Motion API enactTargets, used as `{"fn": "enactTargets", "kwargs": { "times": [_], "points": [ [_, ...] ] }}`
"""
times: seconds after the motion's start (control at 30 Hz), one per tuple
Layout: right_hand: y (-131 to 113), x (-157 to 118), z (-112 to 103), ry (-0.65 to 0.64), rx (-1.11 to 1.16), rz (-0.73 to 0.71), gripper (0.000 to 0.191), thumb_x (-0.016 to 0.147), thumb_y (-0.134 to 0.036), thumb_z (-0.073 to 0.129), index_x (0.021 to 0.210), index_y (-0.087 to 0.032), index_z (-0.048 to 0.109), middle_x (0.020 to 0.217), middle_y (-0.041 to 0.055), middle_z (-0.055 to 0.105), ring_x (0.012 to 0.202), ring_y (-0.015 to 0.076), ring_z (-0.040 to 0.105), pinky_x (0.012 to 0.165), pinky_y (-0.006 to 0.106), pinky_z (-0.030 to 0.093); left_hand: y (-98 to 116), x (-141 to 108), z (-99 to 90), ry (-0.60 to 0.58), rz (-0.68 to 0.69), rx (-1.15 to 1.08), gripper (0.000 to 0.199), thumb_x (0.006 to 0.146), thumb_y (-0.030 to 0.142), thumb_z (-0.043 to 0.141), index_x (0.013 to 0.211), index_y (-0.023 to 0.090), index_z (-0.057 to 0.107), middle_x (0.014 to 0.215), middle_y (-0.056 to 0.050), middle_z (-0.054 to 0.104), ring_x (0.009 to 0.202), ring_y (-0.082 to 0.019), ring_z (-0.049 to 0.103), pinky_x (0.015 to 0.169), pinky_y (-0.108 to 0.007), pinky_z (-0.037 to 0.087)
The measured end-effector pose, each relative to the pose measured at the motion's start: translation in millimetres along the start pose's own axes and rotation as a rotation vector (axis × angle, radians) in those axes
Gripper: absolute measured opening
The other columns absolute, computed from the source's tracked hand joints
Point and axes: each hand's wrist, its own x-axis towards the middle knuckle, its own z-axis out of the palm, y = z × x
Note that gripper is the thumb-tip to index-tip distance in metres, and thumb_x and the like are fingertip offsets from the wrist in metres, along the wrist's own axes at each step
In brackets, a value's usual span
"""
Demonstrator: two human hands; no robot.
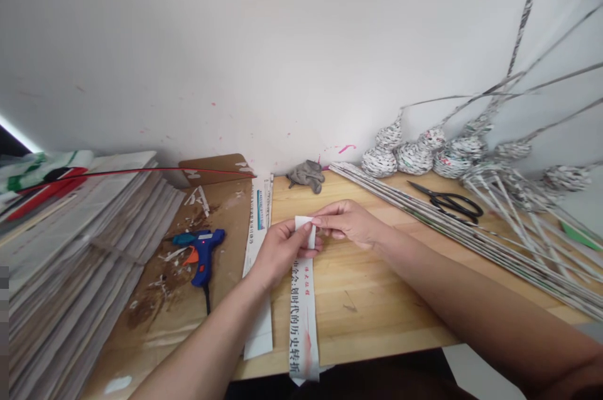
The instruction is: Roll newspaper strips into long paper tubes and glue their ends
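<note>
Left hand and right hand are pinching a printed paper strip by its top end, right of the glue gun; likely folding it, next move calling for even pinching.

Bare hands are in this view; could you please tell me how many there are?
2. The left hand holds the paper strip near its upper end, over the wooden table; the right hand pinches that end from the right. No other hand shows.
</note>
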Motion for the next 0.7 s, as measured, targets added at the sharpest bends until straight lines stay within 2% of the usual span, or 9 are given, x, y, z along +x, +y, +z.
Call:
{"fn": "enactTargets", "kwargs": {
  "times": [0.3,0.5,0.57,0.7],
  "points": [
    [-0.9,-0.2,-0.6,0.057,0.015,0.044,0.031,0.064,-0.032,0.078,0.086,-0.01,0.074,0.055,0.0007,0.057,0.049,0.0059,0.044,0.041,0.02,0.019,1.6,-1.5,2.6,0.028,-0.018,0.025,0.038,0.079,0.045,0.063,0.099,0.013,0.068,0.084,-0.01,0.073,0.076,-0.02,0.068,0.067,-0.03,0.055],
    [-1.7,-1.4,7.0,0.183,0.022,0.047,0.027,0.06,-0.033,0.081,0.072,-0.011,0.07,0.05,-0.0022,0.053,0.043,0.0043,0.039,0.039,0.02,0.015,0.5,-3.0,7.0,0.069,0.006,0.068,0.035,0.08,0.044,0.062,0.098,0.014,0.065,0.087,-0.009,0.072,0.078,-0.02,0.067,0.07,-0.031,0.055],
    [-0.6,-2.1,10.1,0.209,0.013,0.043,0.029,0.059,-0.035,0.081,0.07,-0.012,0.068,0.05,-0.0022,0.054,0.042,0.0046,0.041,0.038,0.02,0.018,-1.0,-3.1,7.1,0.059,0.025,0.067,0.034,0.08,0.044,0.062,0.097,0.015,0.066,0.088,-0.008,0.071,0.079,-0.02,0.067,0.071,-0.032,0.055],
    [3.4,-2.5,14.7,0.172,-0.006,-0.016,0.033,0.059,-0.04,0.081,0.065,-0.013,0.063,0.053,0.0006,0.061,0.045,0.0086,0.052,0.041,0.021,0.027,-1.9,-3.4,6.6,0.043,0.041,0.077,0.034,0.079,0.046,0.063,0.094,0.015,0.067,0.082,-0.006,0.071,0.077,-0.019,0.066,0.069,-0.031,0.055]
  ]
}}
